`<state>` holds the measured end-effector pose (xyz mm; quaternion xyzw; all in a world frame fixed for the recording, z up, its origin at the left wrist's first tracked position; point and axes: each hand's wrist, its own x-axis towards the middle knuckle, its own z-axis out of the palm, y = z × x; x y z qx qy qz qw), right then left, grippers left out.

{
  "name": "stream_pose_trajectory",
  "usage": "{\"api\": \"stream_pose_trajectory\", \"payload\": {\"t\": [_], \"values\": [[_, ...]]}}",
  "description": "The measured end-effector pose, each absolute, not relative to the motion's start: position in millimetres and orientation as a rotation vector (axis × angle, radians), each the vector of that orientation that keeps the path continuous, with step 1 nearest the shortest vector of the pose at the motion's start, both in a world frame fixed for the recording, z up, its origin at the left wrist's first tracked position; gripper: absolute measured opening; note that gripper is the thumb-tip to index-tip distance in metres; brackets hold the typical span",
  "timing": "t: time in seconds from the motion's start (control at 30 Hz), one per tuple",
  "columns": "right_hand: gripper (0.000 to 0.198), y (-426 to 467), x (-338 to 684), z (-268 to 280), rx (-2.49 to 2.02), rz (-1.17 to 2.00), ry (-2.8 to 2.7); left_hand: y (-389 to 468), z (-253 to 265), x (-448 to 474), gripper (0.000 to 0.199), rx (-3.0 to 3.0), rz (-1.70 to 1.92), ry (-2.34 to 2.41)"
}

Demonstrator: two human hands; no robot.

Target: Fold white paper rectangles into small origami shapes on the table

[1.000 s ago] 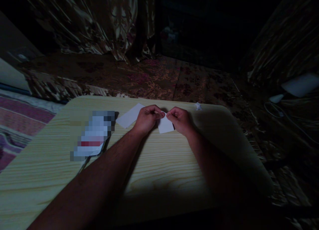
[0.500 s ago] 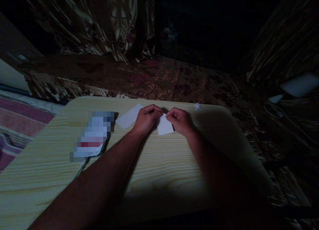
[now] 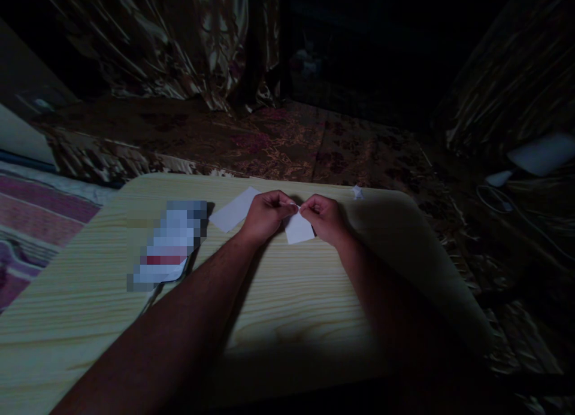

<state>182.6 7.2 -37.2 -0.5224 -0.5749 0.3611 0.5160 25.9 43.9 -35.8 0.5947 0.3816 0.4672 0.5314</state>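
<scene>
Between my hands is a small white piece of paper [image 3: 299, 229], its lower part hanging below my fingers toward me. My left hand [image 3: 268, 216] pinches its upper left edge with thumb and forefinger. At the upper right edge, my right hand [image 3: 322, 216] grips the same paper, its fingers curled and the thumb close to the left thumb. The top of the paper is hidden by my fingertips, so any crease there cannot be made out. Partly behind my left hand lies another white sheet of paper [image 3: 231, 212], flat on the table.
A phone with a blurred-out screen [image 3: 173, 238] lies on the left of the wooden table [image 3: 287, 319], a cable at its near end. Near the far edge sits a small white folded paper star [image 3: 357, 192]. Beyond stands a surface under patterned cloth [image 3: 251, 142]. A white lamp-like object [image 3: 541, 153] is at right.
My thumbs have come slightly closer together at the top of the paper. Its lower edge has shifted a little to the right. Everything else looks the same.
</scene>
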Motion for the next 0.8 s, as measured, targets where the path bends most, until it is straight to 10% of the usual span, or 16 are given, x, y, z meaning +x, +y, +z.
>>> {"api": "stream_pose_trajectory", "payload": {"t": [0.8], "values": [[0.011,7.7,182.9,-39.5,-1.264,0.889,-1.368,42.6,-34.9,24.6,0.014,1.497,1.060,0.943]]}}
